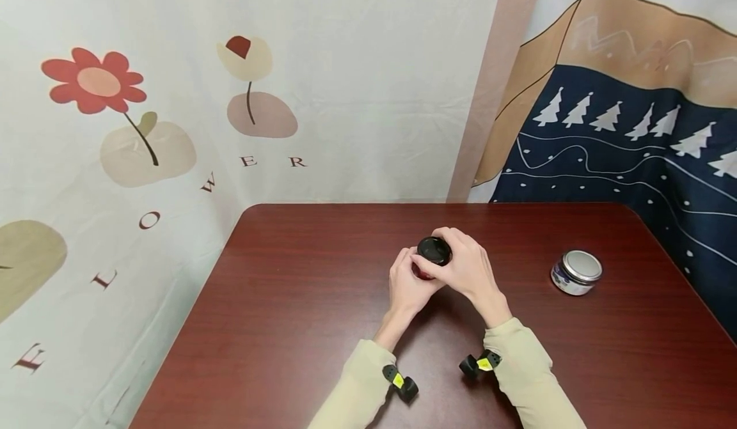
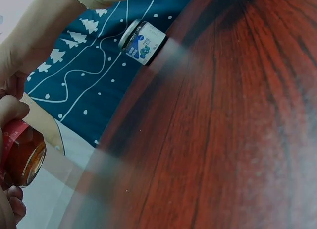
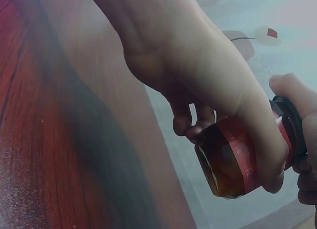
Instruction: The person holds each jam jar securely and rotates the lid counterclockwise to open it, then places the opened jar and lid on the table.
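Note:
A glass jar [image 3: 225, 159] with amber-brown contents, a red label band and a black lid [image 1: 434, 250] is held up off the table between both hands. My left hand [image 1: 409, 283] grips the jar's body, its fingers wrapped round the red band in the right wrist view. At the top, my right hand [image 1: 471, 266] has thumb and fingers curled about the black lid. The left wrist view shows the jar's lower glass end, with left-hand fingers [image 2: 15, 204] around it. The hands hide part of the label.
A second jar [image 1: 578, 272], with a silver lid and a white and blue label picturing berries, stands to the right on the dark red wooden table [image 1: 299, 327]. Printed curtains [image 1: 368, 84] hang behind the table's far edge.

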`<action>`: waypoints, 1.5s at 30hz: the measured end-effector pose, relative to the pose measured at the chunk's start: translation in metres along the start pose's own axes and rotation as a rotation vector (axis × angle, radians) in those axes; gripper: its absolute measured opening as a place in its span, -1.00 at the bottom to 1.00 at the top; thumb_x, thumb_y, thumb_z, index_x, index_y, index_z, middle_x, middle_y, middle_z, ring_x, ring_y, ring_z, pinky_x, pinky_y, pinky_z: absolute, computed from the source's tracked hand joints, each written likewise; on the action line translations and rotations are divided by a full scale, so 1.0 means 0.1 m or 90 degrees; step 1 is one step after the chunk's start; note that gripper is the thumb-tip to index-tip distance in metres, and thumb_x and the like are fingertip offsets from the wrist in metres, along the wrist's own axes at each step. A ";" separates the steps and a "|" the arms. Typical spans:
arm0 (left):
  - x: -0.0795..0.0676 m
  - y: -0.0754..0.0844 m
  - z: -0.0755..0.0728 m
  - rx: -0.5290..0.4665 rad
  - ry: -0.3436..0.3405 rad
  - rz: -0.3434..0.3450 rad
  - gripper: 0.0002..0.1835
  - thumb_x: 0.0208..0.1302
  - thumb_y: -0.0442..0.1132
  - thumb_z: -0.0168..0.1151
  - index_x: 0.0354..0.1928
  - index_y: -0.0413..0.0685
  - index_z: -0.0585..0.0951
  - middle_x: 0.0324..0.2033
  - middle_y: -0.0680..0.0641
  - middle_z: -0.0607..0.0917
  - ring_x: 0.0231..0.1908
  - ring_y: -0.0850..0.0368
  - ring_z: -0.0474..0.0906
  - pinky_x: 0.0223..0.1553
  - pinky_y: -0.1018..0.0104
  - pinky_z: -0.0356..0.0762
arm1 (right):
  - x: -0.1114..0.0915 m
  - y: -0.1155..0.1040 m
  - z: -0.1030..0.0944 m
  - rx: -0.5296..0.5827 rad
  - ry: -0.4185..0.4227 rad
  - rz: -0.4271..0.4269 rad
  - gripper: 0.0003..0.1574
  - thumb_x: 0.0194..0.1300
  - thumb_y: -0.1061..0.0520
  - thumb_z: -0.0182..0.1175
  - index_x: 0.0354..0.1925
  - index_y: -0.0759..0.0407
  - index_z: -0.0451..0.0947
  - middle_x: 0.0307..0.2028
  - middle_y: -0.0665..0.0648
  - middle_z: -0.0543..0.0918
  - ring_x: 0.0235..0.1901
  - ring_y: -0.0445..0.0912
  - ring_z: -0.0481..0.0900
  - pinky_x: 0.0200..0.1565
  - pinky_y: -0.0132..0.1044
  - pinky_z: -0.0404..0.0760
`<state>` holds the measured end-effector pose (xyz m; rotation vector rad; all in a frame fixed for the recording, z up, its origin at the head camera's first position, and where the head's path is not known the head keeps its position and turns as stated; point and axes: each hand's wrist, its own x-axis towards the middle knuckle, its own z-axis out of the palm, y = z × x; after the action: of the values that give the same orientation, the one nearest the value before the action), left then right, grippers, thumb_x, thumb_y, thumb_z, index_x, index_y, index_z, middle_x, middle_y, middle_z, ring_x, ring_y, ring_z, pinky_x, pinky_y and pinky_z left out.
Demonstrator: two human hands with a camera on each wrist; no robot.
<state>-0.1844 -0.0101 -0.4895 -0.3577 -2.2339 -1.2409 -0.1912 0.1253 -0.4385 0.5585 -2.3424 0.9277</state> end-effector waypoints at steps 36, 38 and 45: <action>0.12 -0.07 -0.24 -0.108 -0.103 0.080 -0.49 -0.32 -0.20 0.66 -0.19 -0.05 0.69 -0.40 0.09 0.64 -0.42 0.28 0.49 -0.37 0.48 0.48 | 0.01 0.05 0.02 0.100 0.069 -0.127 -0.41 0.12 -0.30 0.38 -0.21 0.18 0.65 -0.41 0.03 0.59 -0.38 -0.08 0.48 -0.33 -0.26 0.46; 0.12 -0.07 -0.25 -0.123 -0.113 0.077 -0.50 -0.33 -0.22 0.66 -0.20 -0.05 0.69 -0.40 0.09 0.64 -0.43 0.29 0.48 -0.38 0.49 0.47 | 0.01 0.05 0.02 0.108 0.068 -0.132 -0.39 0.13 -0.32 0.36 -0.22 0.18 0.65 -0.42 0.02 0.59 -0.38 -0.10 0.48 -0.34 -0.29 0.45; 0.14 -0.04 -0.32 -0.180 -0.172 0.055 -0.53 -0.35 -0.29 0.68 -0.29 -0.08 0.65 -0.44 0.05 0.61 -0.44 0.30 0.45 -0.40 0.47 0.47 | 0.03 0.01 -0.03 0.156 0.036 -0.145 -0.37 0.14 -0.36 0.37 -0.18 0.14 0.67 -0.39 -0.01 0.59 -0.37 -0.13 0.47 -0.37 -0.36 0.43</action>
<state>-0.1871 -0.0401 -0.4704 -0.7628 -2.2328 -1.5427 -0.1929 0.1274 -0.4356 0.8652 -2.0752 1.1114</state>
